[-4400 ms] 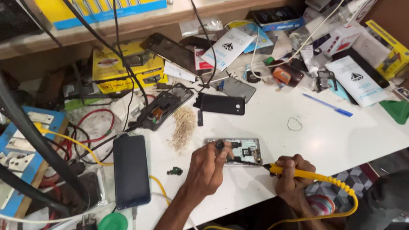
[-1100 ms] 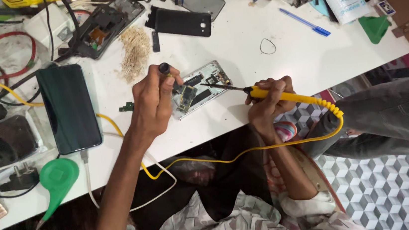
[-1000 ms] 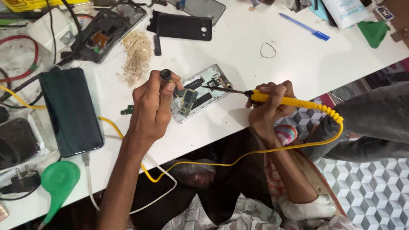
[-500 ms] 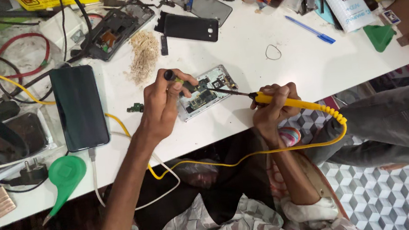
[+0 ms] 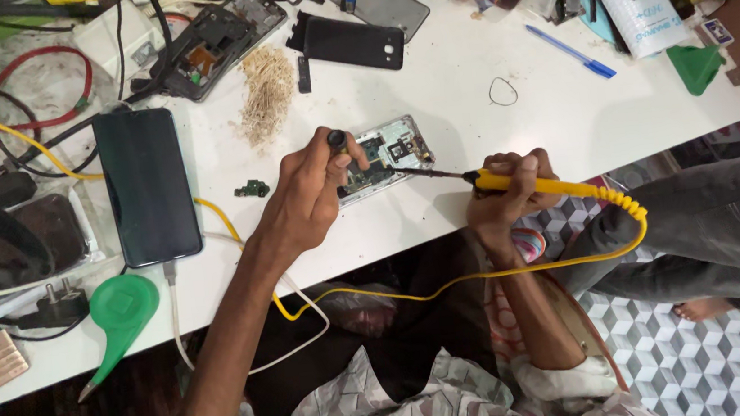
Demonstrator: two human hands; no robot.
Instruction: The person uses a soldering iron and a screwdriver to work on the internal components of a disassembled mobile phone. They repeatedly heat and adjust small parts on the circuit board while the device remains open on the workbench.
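Opened phone [image 5: 386, 156] lying near the table's [image 5: 494, 178] front edge. Left hand [image 5: 306, 196] clamped on a dark tool [image 5: 338, 140], right hand [image 5: 502, 193] closed round the yellow soldering iron [image 5: 531, 185]. Best kept steady, tip touching only the joint.

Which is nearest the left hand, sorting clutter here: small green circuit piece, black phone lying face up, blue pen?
From the left hand:
1. Small green circuit piece, just beside it, away from the opened phone.
2. Black phone, farther out on that same side.
3. Blue pen, opposite side, toward the table's back.
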